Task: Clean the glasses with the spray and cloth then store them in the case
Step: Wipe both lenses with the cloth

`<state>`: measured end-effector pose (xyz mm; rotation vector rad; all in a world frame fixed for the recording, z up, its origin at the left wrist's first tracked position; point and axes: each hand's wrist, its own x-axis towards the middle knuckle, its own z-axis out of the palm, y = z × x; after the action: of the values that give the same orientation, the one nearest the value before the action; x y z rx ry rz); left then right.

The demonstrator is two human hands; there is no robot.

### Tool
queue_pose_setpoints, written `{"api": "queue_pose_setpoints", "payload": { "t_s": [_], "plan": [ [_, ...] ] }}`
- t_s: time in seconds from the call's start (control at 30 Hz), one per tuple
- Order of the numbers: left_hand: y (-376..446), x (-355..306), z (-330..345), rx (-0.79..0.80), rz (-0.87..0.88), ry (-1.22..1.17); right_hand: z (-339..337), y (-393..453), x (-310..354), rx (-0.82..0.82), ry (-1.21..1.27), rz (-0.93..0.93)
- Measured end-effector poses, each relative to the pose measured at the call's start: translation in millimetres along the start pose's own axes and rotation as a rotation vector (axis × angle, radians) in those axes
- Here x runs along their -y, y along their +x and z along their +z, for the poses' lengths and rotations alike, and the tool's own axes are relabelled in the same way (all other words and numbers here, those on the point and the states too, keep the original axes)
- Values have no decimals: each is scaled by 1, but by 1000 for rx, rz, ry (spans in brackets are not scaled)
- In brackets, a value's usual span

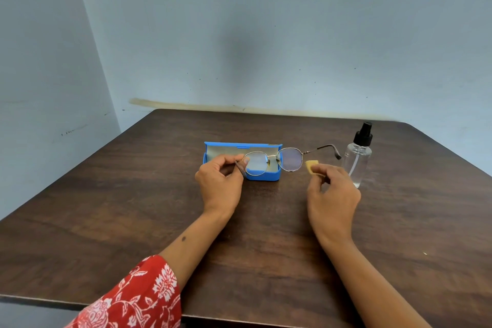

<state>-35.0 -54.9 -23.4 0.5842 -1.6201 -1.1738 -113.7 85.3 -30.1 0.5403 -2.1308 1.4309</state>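
The left hand (219, 181) pinched the glasses (274, 161) at the hinge of one temple, fingers (241, 158) curled round the thin metal, and held them lifted just in front of the open blue case (262, 176), lenses facing the person, likely so both could be wiped. The right hand (332, 194) gripped a small yellow cloth (312, 166) between thumb and fingertips, just right of the case and close to the nearer lens without touching it. The spray bottle (356, 160) stood upright on the tabletop (133, 208), farther right of the case, apparently within easy reach. Storing seemed still ahead.
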Motion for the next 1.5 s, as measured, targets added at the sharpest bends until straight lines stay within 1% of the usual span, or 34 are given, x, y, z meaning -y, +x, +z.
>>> {"api": "queue_pose_setpoints", "payload": {
  "t_s": [0.07,0.3,0.43,0.6,0.7,0.87,0.93,0.97,1.03,1.2,1.27,1.4,1.5],
  "plan": [
    [-1,-1,0,17,-6,-10,1,1,-1,30,-18,8],
    [-2,-1,2,73,-40,-65,2,-1,0,71,-53,-79],
    [-2,2,3,89,-27,-51,3,1,-2,85,-42,-70],
    [0,7,3,77,-66,-88,4,2,0,79,-3,-28],
    [2,8,2,39,-76,-100,3,3,-1,33,95,95],
    [4,8,2,6,-114,-125,1,10,-7,-109,411,441],
    [4,8,2,3,-116,-120,1,10,-7,-111,483,498],
    [4,8,2,4,-113,-114,1,10,-7,-98,479,481],
    [3,8,2,5,-111,-106,1,6,-5,-78,416,368],
    [2,6,2,7,-106,-69,3,-1,2,-22,222,-132],
    [2,5,1,7,-89,-48,4,0,3,14,166,-266],
    [1,3,1,6,-78,-20,8,5,2,54,66,-461],
    [1,2,1,9,-69,-5,11,10,-2,55,20,-534]
  ]
}}
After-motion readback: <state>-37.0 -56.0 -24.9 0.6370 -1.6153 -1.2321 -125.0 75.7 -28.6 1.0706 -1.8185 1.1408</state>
